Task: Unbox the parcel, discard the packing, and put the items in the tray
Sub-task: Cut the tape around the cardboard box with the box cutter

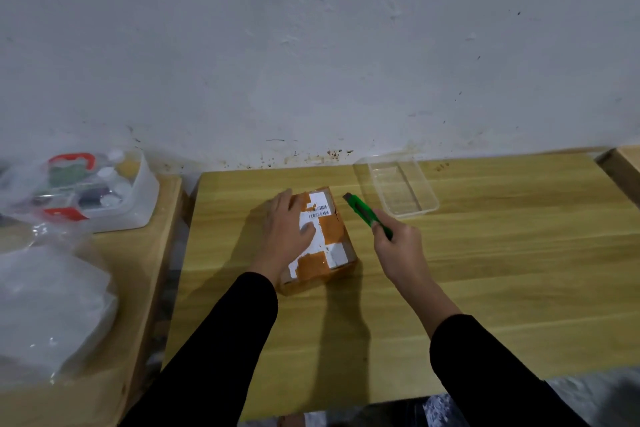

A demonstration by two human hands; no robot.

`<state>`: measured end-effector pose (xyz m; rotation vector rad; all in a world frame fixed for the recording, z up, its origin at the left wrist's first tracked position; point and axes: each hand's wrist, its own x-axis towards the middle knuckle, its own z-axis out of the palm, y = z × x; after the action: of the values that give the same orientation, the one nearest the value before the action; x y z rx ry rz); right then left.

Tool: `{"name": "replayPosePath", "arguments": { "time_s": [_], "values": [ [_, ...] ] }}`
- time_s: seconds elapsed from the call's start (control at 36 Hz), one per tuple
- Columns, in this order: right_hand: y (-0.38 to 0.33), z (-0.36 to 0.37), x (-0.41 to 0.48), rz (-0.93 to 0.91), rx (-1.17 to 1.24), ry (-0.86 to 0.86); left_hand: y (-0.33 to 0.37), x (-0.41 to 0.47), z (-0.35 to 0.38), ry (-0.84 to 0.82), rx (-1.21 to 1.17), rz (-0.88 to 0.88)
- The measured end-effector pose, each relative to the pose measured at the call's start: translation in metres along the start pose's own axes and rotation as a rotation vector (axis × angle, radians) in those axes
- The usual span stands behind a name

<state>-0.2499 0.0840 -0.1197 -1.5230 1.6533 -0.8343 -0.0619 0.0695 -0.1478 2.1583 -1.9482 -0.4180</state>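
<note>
my right hand is wrapped tight round the back end of the green cutter, fingers curled closed on the handle, grey tip pointing up and away toward the box's far right corner. held like that so the tip leads and i can draw it toward me. tip is just beside the box, not touching it as far as i can tell. blade out or not: too small to tell.

my left hand lies flat on the box, palm down, fingers spread and holding nothing, thumb on the white label. it's there to pin the box so it won't skid under the cutter. it sits on the left half, which leaves the right side and the orange tape clear.

box sits mid table, long side running away from me, flaps shut, tape whole. so the parcel is unopened; the step in hand looks like slitting the tape.

clear tray is behind and right of the box, near the wall, nothing in it, close enough for the right hand to drop items in.

off left on another table: a white bin of small bottles and bits, and plastic bags nearer me.

risk i'd guess: left thumb near the cut line.
</note>
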Motion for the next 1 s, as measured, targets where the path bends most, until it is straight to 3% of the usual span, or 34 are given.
{"name": "replayPosePath", "arguments": {
  "time_s": [0.08,0.19,0.39,0.58,0.83,1.0],
  "values": [
    [0.0,0.008,0.013,0.012,0.004,-0.002,-0.011,0.013,-0.007,-0.1,0.134,0.126],
    [0.0,0.016,0.025,0.024,0.02,0.002,-0.027,0.028,-0.002,-0.211,0.2,0.141],
    [-0.001,0.024,0.037,0.022,0.022,0.014,-0.029,0.035,0.006,-0.138,0.206,-0.06],
    [0.0,0.02,0.036,-0.01,0.003,0.029,-0.04,0.022,0.002,-0.066,-0.023,-0.411],
    [0.004,0.014,0.023,-0.027,-0.019,-0.001,-0.035,-0.025,0.023,0.052,-0.224,-0.472],
    [0.002,0.016,0.02,-0.045,-0.043,-0.028,-0.029,-0.029,0.026,0.042,-0.352,-0.506]
  ]
}}
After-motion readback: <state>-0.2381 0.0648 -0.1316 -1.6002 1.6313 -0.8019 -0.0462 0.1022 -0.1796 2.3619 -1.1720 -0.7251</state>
